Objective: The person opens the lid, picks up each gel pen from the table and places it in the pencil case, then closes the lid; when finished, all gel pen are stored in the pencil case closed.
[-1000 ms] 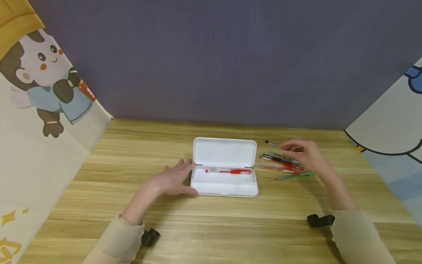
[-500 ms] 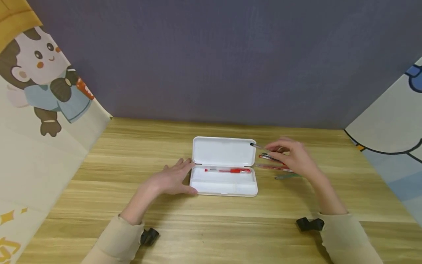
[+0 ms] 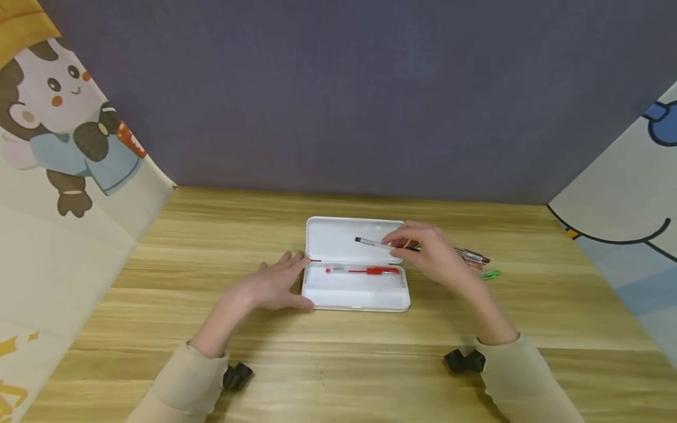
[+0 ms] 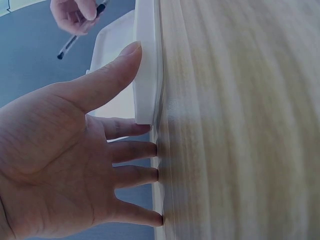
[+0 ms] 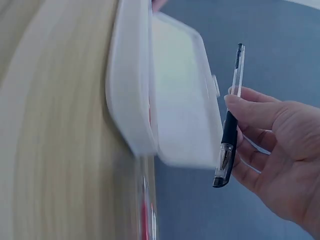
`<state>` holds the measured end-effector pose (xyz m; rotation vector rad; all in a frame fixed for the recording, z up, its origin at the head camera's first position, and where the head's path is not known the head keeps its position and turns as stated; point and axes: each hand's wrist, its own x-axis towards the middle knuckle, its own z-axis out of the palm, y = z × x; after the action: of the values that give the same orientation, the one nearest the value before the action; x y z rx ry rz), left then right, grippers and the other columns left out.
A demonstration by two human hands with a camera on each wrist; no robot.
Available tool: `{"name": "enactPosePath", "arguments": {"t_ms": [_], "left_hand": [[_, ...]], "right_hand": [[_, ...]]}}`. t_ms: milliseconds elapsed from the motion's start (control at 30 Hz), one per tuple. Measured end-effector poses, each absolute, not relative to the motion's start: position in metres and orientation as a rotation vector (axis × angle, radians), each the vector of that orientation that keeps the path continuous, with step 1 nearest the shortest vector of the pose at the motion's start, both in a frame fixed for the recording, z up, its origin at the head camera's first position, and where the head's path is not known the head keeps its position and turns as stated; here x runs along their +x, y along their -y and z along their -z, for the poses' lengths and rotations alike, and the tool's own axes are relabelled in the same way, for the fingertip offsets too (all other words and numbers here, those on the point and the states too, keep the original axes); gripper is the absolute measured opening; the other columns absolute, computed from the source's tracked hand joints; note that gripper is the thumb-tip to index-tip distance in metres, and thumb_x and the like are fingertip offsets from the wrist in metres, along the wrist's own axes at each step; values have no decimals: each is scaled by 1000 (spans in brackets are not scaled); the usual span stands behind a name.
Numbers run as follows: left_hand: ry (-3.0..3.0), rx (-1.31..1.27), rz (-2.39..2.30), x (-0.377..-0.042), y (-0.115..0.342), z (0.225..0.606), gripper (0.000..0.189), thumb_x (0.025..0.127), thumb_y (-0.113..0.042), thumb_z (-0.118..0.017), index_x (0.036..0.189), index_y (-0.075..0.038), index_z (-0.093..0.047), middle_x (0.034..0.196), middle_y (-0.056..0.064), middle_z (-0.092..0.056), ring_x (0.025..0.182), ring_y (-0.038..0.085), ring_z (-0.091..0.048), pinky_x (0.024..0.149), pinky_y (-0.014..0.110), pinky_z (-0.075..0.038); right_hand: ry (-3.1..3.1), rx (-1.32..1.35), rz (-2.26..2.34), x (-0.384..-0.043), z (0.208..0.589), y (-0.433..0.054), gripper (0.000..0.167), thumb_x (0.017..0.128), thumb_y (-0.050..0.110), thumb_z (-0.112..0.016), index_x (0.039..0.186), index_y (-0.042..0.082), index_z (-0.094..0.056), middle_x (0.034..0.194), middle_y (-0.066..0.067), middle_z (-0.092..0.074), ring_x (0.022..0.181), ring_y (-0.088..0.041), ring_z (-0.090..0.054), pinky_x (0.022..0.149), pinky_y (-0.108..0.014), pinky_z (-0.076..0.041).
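A white pencil case lies opened on the table, its lid tilted back behind it. One red pen rests in the rear compartment. My left hand touches the case's left end, fingers spread and straight, thumb at the front corner; the left wrist view shows the thumb against the case wall. Above the lid's right half, my right hand pinches a clear pen with a black grip between thumb and fingers. In the head view this pen points left, partly hidden by the fingers.
Right of the case lie several pens, partly hidden behind the right hand, and a green pen. A dark grey panel stands along the table's back edge. Printed side panels flank the wooden table.
My right hand has carried the black-grip pen leftward, from over the pens to above the pencil case's lid. The left hand has stayed at the case's left end.
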<state>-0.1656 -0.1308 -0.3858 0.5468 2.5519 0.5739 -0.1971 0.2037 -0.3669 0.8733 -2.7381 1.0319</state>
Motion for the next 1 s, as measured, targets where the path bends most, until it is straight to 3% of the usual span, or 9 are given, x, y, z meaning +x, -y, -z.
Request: {"name": "enactPosePath", "arguments": {"t_ms": [300, 600, 1000], "left_hand": [[-2553, 551, -596, -166, 128, 384, 97, 90, -49, -75, 164, -15, -23, 172, 23, -15, 160, 46, -11, 121, 79, -11], [-2547, 534, -574, -165, 129, 381, 98, 90, -50, -75, 165, -15, -23, 172, 22, -15, 160, 45, -11, 122, 78, -12], [-2543, 527, -581, -164, 133, 381, 98, 91, -49, -75, 165, -14, -22, 172, 23, -16, 160, 45, -11, 121, 79, -12]], "right_hand": [[2721, 976, -838, -195, 368, -165, 22, 89, 7, -79, 108, 18, -79, 98, 3, -74, 87, -10, -69, 72, -31, -58], [2802, 1006, -675, -190, 380, -147, 16, 90, 14, -80, 104, 22, -78, 92, 10, -71, 84, -4, -68, 70, -24, -55], [2901, 1038, -583, -190, 388, -141, 16, 90, 12, -79, 102, 21, -79, 91, 8, -71, 82, -8, -66, 69, -25, -53]]}}
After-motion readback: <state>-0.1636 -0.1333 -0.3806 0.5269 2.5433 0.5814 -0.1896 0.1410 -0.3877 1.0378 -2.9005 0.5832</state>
